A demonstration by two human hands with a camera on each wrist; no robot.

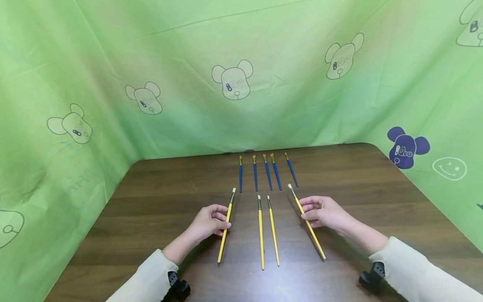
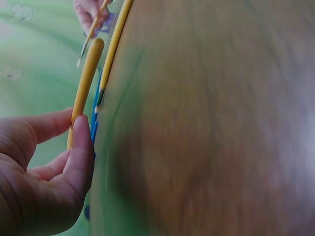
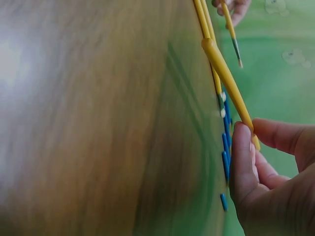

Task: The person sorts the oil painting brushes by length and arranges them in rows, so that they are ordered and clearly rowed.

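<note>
My left hand [image 1: 209, 221] pinches a yellow-handled paintbrush [image 1: 225, 233] between thumb and fingers, its white bristles pointing away from me. On the other side, my right hand [image 1: 325, 213] pinches a second yellow paintbrush [image 1: 312, 233], tilted with its bristles toward the upper left. Between the hands, two more yellow paintbrushes [image 1: 261, 239] lie side by side on the table. In the left wrist view the handle end of the held paintbrush [image 2: 87, 73] sticks up past the thumb. The right wrist view likewise shows its held paintbrush [image 3: 226, 78] rising from the fingertips.
Several blue-handled paintbrushes [image 1: 267, 174] with brown bristles lie in a row farther back on the wooden table [image 1: 158, 201]. A green cloth [image 1: 181, 84] printed with bear heads hangs behind the table and along both sides.
</note>
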